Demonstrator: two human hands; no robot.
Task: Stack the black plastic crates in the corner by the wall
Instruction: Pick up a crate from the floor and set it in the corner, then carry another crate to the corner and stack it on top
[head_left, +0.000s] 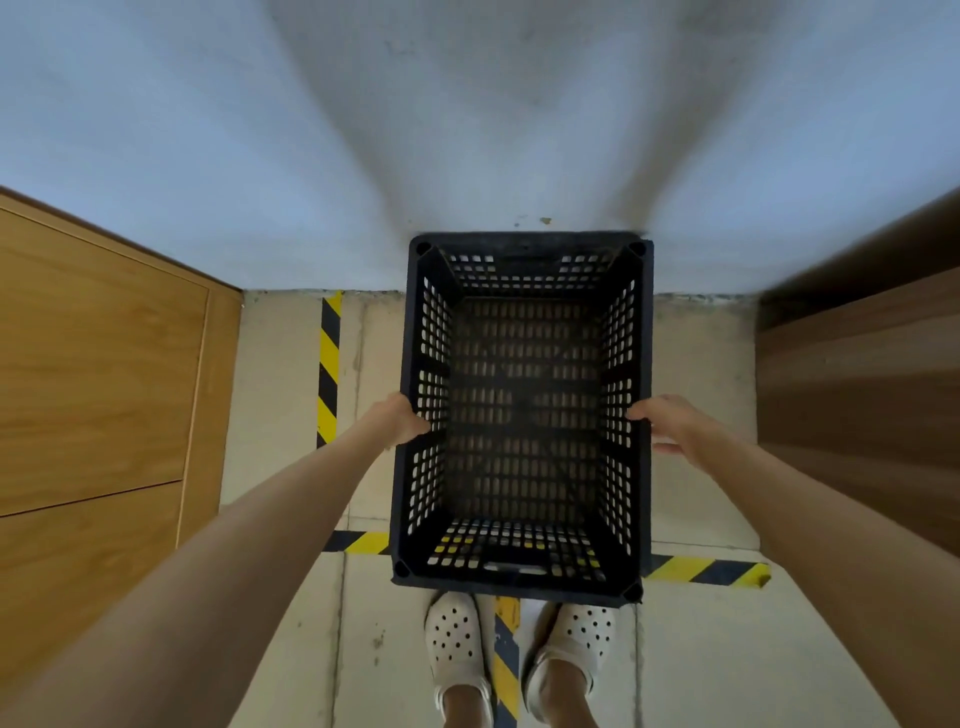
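Black crate (522, 415) held at its side rims, left hand (402, 421) and right hand (670, 423) both gripping. Far edge near wall (467, 130). Whether crates sit beneath: cannot tell.

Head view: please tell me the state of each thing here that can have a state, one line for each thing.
black crate: upright, open top, empty, far end at the wall.
left hand: fingers closed on the crate's left rim.
right hand: on the right rim, fingers partly spread; grip unclear.
wooden door: shut.
striped floor tape: stuck flat, partly worn.
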